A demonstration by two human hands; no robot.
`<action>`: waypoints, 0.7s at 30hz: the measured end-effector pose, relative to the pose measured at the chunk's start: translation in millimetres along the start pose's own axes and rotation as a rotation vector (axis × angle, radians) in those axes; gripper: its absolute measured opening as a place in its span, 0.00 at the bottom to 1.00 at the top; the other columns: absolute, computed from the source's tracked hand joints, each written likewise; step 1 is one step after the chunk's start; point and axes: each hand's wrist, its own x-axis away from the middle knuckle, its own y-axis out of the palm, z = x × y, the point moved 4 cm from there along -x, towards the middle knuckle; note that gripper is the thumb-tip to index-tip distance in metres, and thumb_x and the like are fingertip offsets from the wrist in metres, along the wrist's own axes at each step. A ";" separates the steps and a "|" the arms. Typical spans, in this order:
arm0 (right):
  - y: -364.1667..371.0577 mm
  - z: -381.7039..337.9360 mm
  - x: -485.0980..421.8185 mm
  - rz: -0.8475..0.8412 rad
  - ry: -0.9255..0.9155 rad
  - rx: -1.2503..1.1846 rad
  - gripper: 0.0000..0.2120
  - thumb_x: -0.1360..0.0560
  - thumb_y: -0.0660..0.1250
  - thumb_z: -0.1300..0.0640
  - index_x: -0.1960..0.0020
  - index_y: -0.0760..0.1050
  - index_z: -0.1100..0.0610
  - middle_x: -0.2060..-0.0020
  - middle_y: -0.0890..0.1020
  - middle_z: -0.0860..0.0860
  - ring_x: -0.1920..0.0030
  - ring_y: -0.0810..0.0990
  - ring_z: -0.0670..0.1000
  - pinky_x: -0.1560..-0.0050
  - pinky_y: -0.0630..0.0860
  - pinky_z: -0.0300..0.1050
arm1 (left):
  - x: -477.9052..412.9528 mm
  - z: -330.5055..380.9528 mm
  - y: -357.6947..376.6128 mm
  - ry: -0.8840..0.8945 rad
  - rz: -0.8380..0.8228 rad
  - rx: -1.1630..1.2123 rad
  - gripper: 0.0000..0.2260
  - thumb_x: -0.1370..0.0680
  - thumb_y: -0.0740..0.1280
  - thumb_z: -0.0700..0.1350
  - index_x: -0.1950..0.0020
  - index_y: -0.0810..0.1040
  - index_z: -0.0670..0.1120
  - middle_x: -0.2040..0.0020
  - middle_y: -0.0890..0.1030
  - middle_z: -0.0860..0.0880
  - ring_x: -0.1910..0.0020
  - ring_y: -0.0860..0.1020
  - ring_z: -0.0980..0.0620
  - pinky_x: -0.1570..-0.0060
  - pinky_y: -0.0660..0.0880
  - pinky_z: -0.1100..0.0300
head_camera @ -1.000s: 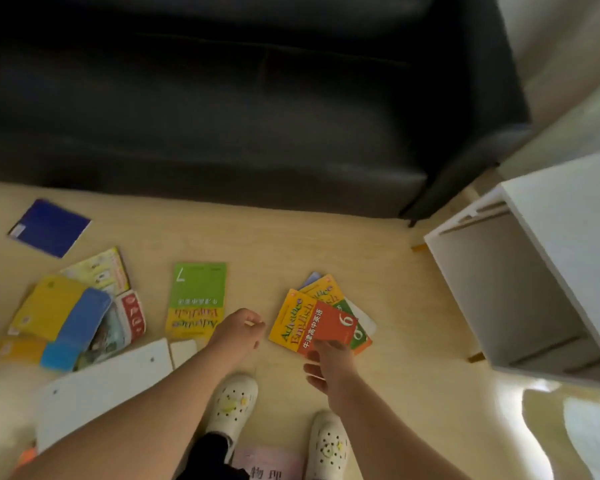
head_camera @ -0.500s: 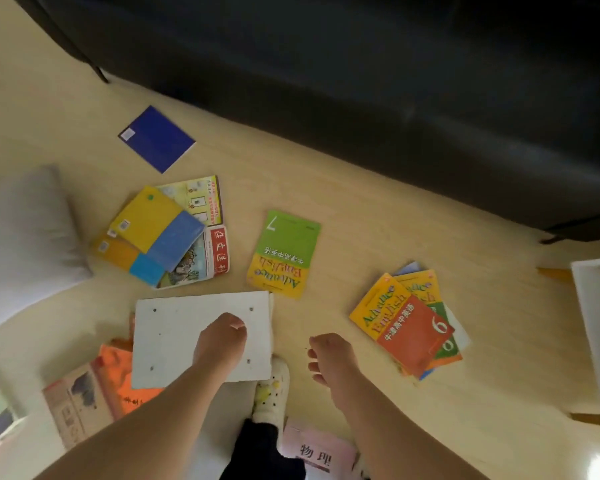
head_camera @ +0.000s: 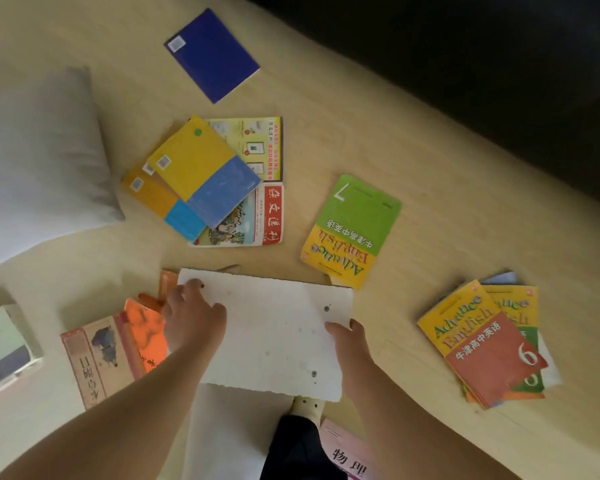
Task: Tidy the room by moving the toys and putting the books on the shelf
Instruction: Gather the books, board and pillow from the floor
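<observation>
Head view, left hand (head_camera: 193, 315), right hand (head_camera: 347, 337) holding white board (head_camera: 274, 334), green book (head_camera: 352, 230) reading "Advance English 7"

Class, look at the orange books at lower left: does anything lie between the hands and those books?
Yes. The white board lies over the right edge of the orange books. The left hand and right hand grip the board's ends. No shelf is in view, so that path cannot be judged.

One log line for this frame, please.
left grip: holds white board, left edge | right grip: holds right edge | green book: flat on floor, untouched
</observation>
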 end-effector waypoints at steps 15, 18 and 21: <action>-40.7 9.2 9.1 0.163 0.086 -0.059 0.29 0.21 0.52 0.40 0.32 0.65 0.61 0.50 0.69 0.54 0.50 0.67 0.54 0.47 0.63 0.47 | 3.6 -4.4 -20.8 -0.191 -0.138 0.584 0.16 0.19 0.54 0.44 0.34 0.69 0.41 0.48 0.70 0.45 0.50 0.66 0.45 0.49 0.62 0.53; -72.9 14.6 28.7 0.142 0.098 -0.143 0.27 0.22 0.55 0.40 0.34 0.67 0.60 0.50 0.71 0.54 0.49 0.68 0.56 0.47 0.65 0.48 | 27.8 27.1 -37.9 -0.097 -0.126 0.539 0.11 0.20 0.57 0.44 0.44 0.73 0.40 0.50 0.74 0.41 0.53 0.70 0.43 0.54 0.64 0.53; -113.0 25.6 50.6 0.139 0.100 -0.278 0.27 0.24 0.57 0.38 0.38 0.72 0.59 0.48 0.77 0.56 0.47 0.75 0.58 0.39 0.70 0.52 | 61.0 69.5 -48.9 0.022 -0.142 0.463 0.10 0.21 0.59 0.43 0.48 0.74 0.38 0.57 0.74 0.40 0.58 0.70 0.44 0.59 0.64 0.55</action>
